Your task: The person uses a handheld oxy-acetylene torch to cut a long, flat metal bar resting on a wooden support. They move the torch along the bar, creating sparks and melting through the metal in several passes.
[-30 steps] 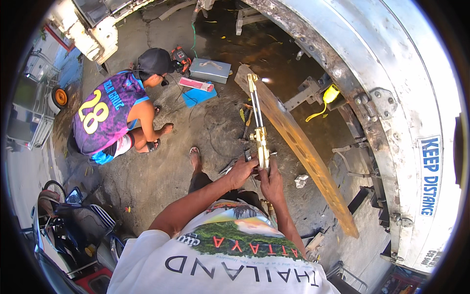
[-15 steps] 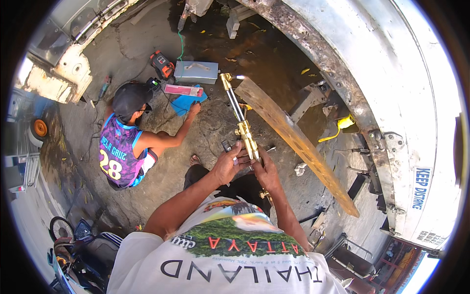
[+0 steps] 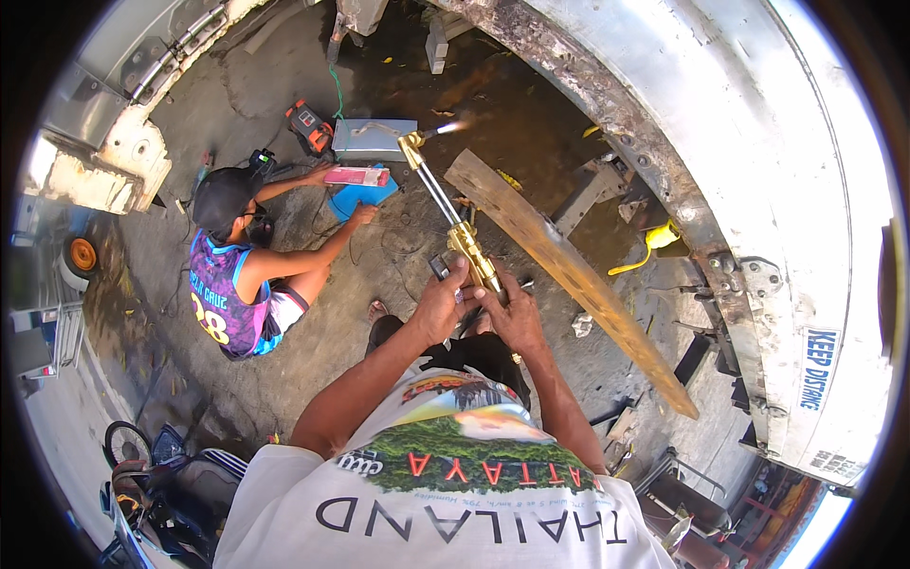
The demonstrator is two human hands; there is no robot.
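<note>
A brass cutting torch (image 3: 463,237) with long silver tubes points away from me, its angled head up and to the left. A bright flame (image 3: 450,127) burns at the nozzle. My right hand (image 3: 515,316) is closed round the torch's handle. Against the valve body, my left hand (image 3: 438,308) is closed on a small dark object (image 3: 438,266), perhaps a lighter, that sticks up between thumb and fingers. Part of the handle is hidden by my hands.
A rusty beam (image 3: 578,284) slants along the right. Someone in a purple jersey (image 3: 227,275) squats at the left, a hand at a pink box (image 3: 356,176) over a blue sheet (image 3: 363,199). A grey metal case (image 3: 374,142) and orange-black machine (image 3: 310,128) stand beyond.
The torch head has swung a little left, and its flame shows longer. The squatting person has stretched an arm out to the pink box. Both my hands keep their hold.
</note>
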